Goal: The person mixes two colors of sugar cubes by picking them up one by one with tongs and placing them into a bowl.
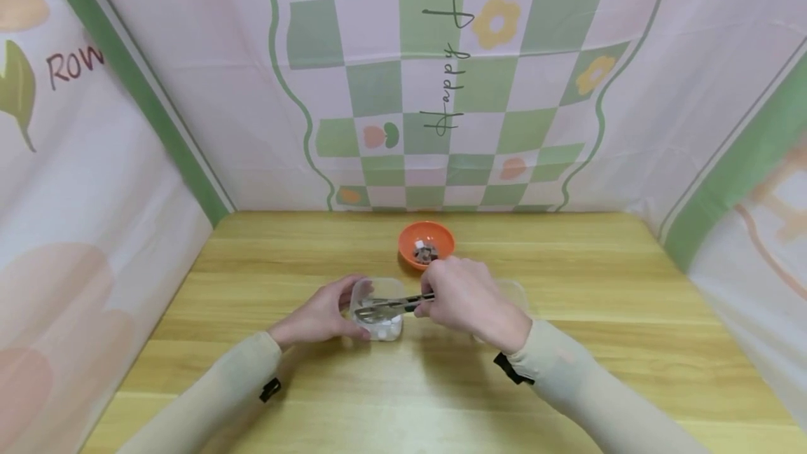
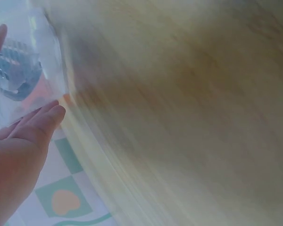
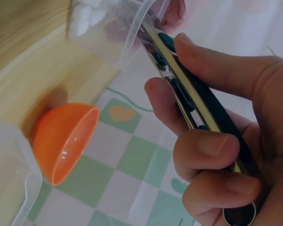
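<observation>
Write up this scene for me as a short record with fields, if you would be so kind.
Left hand: holds a clear tub at its side
Right hand: grips tongs, far end reaching into that tub
Tub contents: white pieces
Bowl: orange bowl, beyond the hands, with brown pieces and some white
Second tub: clear, partly hidden by the right hand; contents cannot be told
Surface: wooden table
Backdrop: printed cloth with green checks
</observation>
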Motion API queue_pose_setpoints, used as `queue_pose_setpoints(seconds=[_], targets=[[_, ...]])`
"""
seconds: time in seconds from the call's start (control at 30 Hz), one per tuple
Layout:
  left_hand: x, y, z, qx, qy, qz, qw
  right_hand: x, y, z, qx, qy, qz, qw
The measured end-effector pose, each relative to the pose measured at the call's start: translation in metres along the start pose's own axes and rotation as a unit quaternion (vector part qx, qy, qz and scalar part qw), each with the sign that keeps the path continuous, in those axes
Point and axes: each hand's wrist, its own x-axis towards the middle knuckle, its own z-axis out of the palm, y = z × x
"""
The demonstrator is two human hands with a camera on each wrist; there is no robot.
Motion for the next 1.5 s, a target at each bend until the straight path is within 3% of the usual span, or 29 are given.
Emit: queue_pose_setpoints(seconds=[0.4,0.73,1.27,1.5], targets=[[-0.002,0.0,-0.0016,0.003,0.004,-0.01,0.9999,0.0032,-0.0017,0.0036,-0.014,0.025,-0.02,0.999],[-0.0015,-0.0025,-0.0004,-0.002,0.004,-0.006,1.0,0.0056,-0.0054,-0.0005,-0.027,-0.002,-0.015,1.0],[-0.0022,-0.0002,-0.0008,0.0,0.004,-0.002,1.0,0.0046,-0.0081,0.0018,-0.035,0.013,-0.041,0.998],[-0.0019,-0.0012,-0.0002,-0.003,0.003,-0.003,1.0,0.0017,-0.0021,0.0,-0.034,0.012,-0.024,0.999]])
